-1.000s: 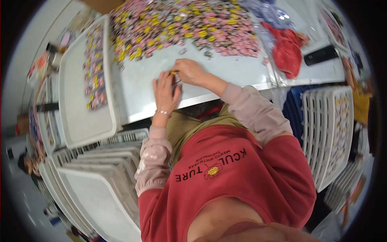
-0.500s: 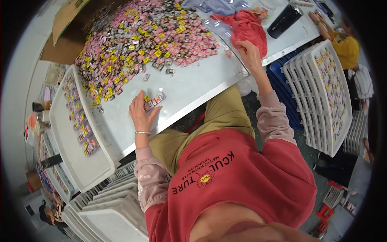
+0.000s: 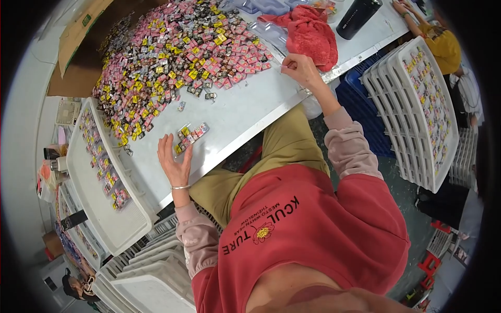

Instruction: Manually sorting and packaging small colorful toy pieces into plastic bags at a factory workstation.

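Note:
On the table in front of me lies a short clear plastic tray [image 3: 192, 136] with a row of small printed pieces, pink and yellow among them. My left hand [image 3: 175, 161] rests beside its left end, thumb and fingers apart, holding nothing. Farther right, my right hand [image 3: 301, 72] is raised near the table's front edge. Its thumb and index finger are pinched together, with a small pink piece [image 3: 284, 68] at the fingertips. A large heap of small pink, yellow and black pieces [image 3: 182, 57] covers the far left of the table.
A white tray [image 3: 112, 229] with filled clear packs stands at the left. A red cloth [image 3: 311, 41] and a black tumbler [image 3: 359, 18] are at the back right. Stacked white trays [image 3: 399, 115] stand right of the table. A co-worker in a yellow top [image 3: 441, 49] is beyond.
My right hand has moved left, away from the red cloth, and its fingers are now pinched at a small pink piece. My left hand has shifted slightly left and down, its fingers still apart.

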{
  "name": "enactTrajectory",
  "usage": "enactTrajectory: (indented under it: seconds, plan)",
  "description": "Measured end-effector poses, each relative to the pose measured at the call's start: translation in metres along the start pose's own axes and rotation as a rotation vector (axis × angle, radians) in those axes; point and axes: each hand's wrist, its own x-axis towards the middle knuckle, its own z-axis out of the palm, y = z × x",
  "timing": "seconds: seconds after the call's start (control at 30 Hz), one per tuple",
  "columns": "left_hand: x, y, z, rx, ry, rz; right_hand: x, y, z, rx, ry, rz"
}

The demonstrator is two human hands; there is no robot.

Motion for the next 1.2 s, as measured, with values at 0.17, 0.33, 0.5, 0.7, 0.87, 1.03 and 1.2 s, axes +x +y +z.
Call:
enactTrajectory:
  seconds: [0.17, 0.33, 0.5, 0.7, 0.87, 1.03, 1.2]
  plan:
    - [-0.010, -0.001, 0.003, -0.087, 0.114, -0.083, -0.001, 0.001, 0.006, 0.568, -0.116, 0.114]
    - [0.000, 0.021, -0.002, -0.234, 0.222, -0.170, -0.003, -0.051, 0.011, 0.980, -0.289, 0.172]
    - [0.038, 0.091, 0.029, -0.918, 0.047, -0.319, -0.017, -0.116, 0.051, 1.237, -0.492, 0.027]
    - [0.059, 0.111, 0.039, -1.243, -0.014, -0.350, -0.030, -0.148, 0.077, 1.235, -0.386, -0.113]
    - [0.032, 0.077, 0.036, -0.784, 0.055, -0.265, -0.007, -0.101, 0.054, 0.957, -0.412, 0.026]
    - [0.007, 0.050, 0.032, -0.036, 0.222, 0.009, 0.025, -0.001, -0.009, 0.335, -0.266, 0.227]
    - [-0.014, 0.031, 0.021, 0.103, 0.286, -0.109, 0.043, -0.007, -0.013, -0.317, -0.046, -0.182]
